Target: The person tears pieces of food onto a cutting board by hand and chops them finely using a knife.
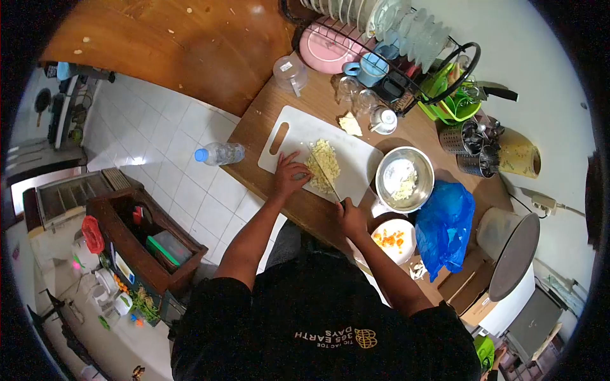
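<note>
My right hand [351,219] is closed around the handle of a kitchen knife [326,176], whose blade lies across a pile of finely chopped pale food [325,159]. That pile sits on a white cutting board [293,126] with a handle slot. At the board's near edge, beside the pile and the blade, my left hand [292,176] rests with fingers apart; nothing shows in it. To the right stands a steel bowl [427,170] with white and pale chopped contents. Nearer my right forearm, a white bowl [406,255] holds small orange pieces.
A capped water bottle [222,153] is at the table's left edge. Behind the board are a yellowish piece [350,124], a lidded jar [384,119], glasses, a blue mug [373,68] and a dish rack [406,95]. A blue plastic bag [448,222] lies right of the bowls.
</note>
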`<state>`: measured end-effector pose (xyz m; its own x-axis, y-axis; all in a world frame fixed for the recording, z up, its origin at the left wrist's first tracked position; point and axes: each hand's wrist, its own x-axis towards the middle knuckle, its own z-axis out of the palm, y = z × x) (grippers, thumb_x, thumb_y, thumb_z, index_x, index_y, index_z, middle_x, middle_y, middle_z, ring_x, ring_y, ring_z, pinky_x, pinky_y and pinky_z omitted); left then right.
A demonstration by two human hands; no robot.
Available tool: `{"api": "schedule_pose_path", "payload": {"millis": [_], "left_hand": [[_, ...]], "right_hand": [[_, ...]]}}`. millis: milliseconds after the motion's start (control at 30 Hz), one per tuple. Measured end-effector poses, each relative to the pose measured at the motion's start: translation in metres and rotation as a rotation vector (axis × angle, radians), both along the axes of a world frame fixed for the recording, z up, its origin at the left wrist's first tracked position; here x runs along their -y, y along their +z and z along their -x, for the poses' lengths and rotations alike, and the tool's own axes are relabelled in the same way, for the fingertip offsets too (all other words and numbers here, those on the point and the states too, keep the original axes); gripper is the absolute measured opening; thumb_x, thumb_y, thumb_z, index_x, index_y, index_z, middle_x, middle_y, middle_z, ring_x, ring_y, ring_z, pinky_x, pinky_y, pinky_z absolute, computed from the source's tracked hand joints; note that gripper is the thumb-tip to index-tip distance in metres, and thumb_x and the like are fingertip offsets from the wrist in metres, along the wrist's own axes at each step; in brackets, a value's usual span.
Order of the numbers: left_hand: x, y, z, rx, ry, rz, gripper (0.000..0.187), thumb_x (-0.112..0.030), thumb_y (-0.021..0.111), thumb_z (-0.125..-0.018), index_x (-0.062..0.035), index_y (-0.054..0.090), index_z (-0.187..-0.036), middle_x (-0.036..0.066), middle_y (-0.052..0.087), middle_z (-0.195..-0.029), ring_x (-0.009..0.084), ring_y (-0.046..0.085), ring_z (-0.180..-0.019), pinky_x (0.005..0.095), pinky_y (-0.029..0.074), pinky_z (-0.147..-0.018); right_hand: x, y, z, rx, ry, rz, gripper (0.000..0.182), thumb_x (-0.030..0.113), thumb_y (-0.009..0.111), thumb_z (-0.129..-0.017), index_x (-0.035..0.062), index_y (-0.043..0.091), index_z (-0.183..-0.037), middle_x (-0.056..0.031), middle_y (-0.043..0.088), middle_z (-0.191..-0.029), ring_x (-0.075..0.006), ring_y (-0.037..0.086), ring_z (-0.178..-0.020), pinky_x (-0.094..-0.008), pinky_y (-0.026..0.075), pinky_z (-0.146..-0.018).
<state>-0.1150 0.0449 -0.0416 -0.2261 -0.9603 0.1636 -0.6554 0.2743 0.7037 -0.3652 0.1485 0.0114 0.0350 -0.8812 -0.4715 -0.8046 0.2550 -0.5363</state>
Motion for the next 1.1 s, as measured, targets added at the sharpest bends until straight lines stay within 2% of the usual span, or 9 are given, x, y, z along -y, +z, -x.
{"api": "schedule_pose_path", "payload": {"millis": [100, 500, 600, 667, 767, 1000, 1100], "left_hand": [[-0.001, 0.002, 0.001, -0.046, 0.007, 0.003, 0.015, -0.027, 0.090, -0.071, -0.0214, 0.079, -0.080, -0.004, 0.076, -0.097, 0.0267, 0.053, -0.135, 0.0586, 0.014, -0.123], [-0.001, -0.006, 0.000, -0.043, 0.002, 0.048, 0.015, -0.027, 0.088, -0.073, -0.0186, 0.077, -0.078, -0.003, 0.075, -0.096, 0.0253, 0.055, -0.133, 0.0584, 0.014, -0.122], [0.001, -0.007, 0.000, -0.055, 0.007, 0.053, 0.015, -0.027, 0.088, -0.073, -0.0184, 0.076, -0.078, -0.003, 0.075, -0.095, 0.0255, 0.055, -0.133, 0.0591, 0.015, -0.122], [-0.001, -0.003, 0.001, -0.052, 0.015, 0.052, 0.015, -0.026, 0.088, -0.073, -0.0177, 0.076, -0.077, -0.003, 0.075, -0.094, 0.0256, 0.055, -0.133, 0.0592, 0.016, -0.122], [-0.002, -0.007, 0.000, -0.045, 0.011, 0.063, 0.015, -0.025, 0.088, -0.074, -0.0174, 0.076, -0.077, -0.002, 0.075, -0.094, 0.0257, 0.055, -0.133, 0.0589, 0.017, -0.122], [-0.003, -0.003, -0.001, -0.071, 0.026, 0.047, 0.014, -0.026, 0.088, -0.074, -0.0181, 0.076, -0.078, -0.002, 0.075, -0.093, 0.0250, 0.055, -0.133, 0.0592, 0.018, -0.121], [-0.002, -0.005, 0.002, -0.048, 0.021, 0.073, 0.014, -0.026, 0.088, -0.074, -0.0185, 0.076, -0.077, -0.003, 0.075, -0.093, 0.0246, 0.055, -0.133, 0.0590, 0.018, -0.121]], "right_hand": [[-0.003, -0.002, -0.001, -0.057, 0.047, 0.003, 0.037, 0.041, 0.052, -0.104, 0.0040, 0.053, -0.104, -0.0291, 0.065, -0.072, -0.0523, 0.064, -0.072, -0.0616, 0.050, -0.064], [0.006, -0.009, -0.006, -0.092, 0.022, -0.099, 0.037, 0.041, 0.047, -0.105, 0.0044, 0.053, -0.105, -0.0292, 0.068, -0.083, -0.0519, 0.065, -0.080, -0.0621, 0.051, -0.070], [0.015, 0.001, 0.006, 0.029, 0.047, -0.052, 0.037, 0.041, 0.048, -0.105, 0.0042, 0.053, -0.105, -0.0293, 0.067, -0.083, -0.0525, 0.064, -0.079, -0.0624, 0.049, -0.069], [0.023, 0.012, 0.009, -0.021, 0.047, -0.093, 0.040, 0.042, 0.044, -0.105, 0.0029, 0.052, -0.112, -0.0325, 0.067, -0.083, -0.0532, 0.066, -0.082, -0.0622, 0.052, -0.075], [0.040, 0.032, 0.009, -0.044, 0.045, -0.047, 0.041, 0.042, 0.044, -0.106, 0.0021, 0.052, -0.111, -0.0313, 0.067, -0.080, -0.0524, 0.067, -0.079, -0.0615, 0.052, -0.073], [0.050, 0.023, 0.003, -0.172, 0.109, -0.080, 0.043, 0.042, 0.044, -0.106, -0.0005, 0.052, -0.108, -0.0292, 0.069, -0.081, -0.0488, 0.069, -0.078, -0.0590, 0.054, -0.070], [0.053, 0.023, 0.005, -0.146, 0.075, -0.087, 0.044, 0.043, 0.043, -0.106, 0.0003, 0.054, -0.108, -0.0290, 0.069, -0.083, -0.0495, 0.069, -0.079, -0.0600, 0.053, -0.076]]}}
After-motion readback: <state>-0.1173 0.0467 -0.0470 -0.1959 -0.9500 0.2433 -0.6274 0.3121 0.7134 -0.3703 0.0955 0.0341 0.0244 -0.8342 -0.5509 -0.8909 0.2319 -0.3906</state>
